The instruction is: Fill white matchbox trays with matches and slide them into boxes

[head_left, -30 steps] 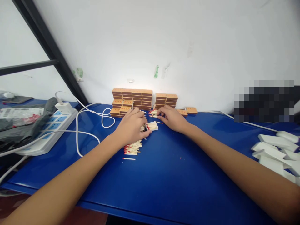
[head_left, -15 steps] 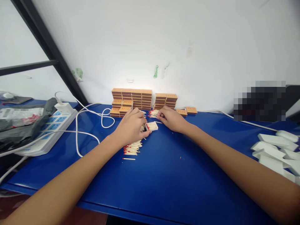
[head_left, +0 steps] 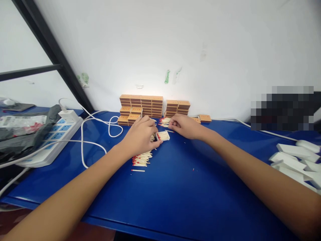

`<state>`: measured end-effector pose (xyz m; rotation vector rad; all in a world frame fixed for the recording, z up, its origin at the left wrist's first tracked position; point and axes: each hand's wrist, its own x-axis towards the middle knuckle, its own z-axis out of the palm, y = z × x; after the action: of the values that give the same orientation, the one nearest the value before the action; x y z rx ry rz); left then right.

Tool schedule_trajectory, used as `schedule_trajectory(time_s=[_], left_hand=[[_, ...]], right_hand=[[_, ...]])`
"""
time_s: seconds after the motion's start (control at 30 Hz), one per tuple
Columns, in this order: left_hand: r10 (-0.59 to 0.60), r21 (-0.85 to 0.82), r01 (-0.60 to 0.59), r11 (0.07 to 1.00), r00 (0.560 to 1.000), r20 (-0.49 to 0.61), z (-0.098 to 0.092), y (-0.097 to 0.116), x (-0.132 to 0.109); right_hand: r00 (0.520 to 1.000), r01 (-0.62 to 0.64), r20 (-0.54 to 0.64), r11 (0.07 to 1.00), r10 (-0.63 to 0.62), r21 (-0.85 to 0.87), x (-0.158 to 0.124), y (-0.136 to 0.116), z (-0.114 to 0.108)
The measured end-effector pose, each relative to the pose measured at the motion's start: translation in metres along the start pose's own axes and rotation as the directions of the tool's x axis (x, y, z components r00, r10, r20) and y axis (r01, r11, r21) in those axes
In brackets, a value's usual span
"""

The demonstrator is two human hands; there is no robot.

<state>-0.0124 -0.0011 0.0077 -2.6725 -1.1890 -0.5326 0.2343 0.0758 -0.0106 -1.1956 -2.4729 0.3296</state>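
Observation:
My left hand (head_left: 139,135) is curled over a small open matchbox tray (head_left: 163,135) full of red-tipped matches, its fingertips pinching the tray's left end. My right hand (head_left: 184,126) hovers just behind the tray with its fingers bent over a little heap of loose matches (head_left: 164,121); what the fingers hold is hidden. Another pile of loose matches (head_left: 141,158) lies on the blue table (head_left: 175,187) under my left wrist.
Orange matchboxes (head_left: 147,105) are stacked against the white wall, with a few more (head_left: 205,117) lying to the right. A white power strip (head_left: 54,140) and looping white cables (head_left: 95,134) lie at the left. White boxes (head_left: 296,160) lie at the right edge.
My right hand has lifted slightly and drawn back toward the loose matches behind the tray. My left hand and the tray have stayed put.

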Motion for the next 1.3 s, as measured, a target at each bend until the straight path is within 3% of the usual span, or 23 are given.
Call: schedule_trajectory(time_s=[0.2,0.4,0.57,1.13,1.3], left_hand=[[0.005,-0.003,-0.005,1.000,1.000,0.019,0.000,0.000,0.001],[0.011,0.001,-0.011,1.000,1.000,0.002,0.001,0.000,0.000],[0.013,-0.009,-0.013,1.000,1.000,0.001,0.001,0.001,0.000],[0.010,-0.006,-0.010,1.000,1.000,0.010,0.000,0.001,0.000],[0.007,-0.017,-0.007,1.000,1.000,0.001,0.001,0.000,0.000]], right_hand=[[1.000,0.014,0.022,0.999,-0.016,0.047,0.001,0.000,-0.001],[0.993,0.027,-0.115,0.998,-0.021,0.051,0.001,-0.004,0.021],[0.982,-0.033,-0.184,0.999,0.035,0.014,0.000,-0.003,0.026],[0.997,-0.038,-0.066,0.997,0.034,-0.071,0.000,-0.006,0.014],[0.990,0.003,0.144,1.000,-0.006,0.021,-0.002,-0.010,-0.012]])
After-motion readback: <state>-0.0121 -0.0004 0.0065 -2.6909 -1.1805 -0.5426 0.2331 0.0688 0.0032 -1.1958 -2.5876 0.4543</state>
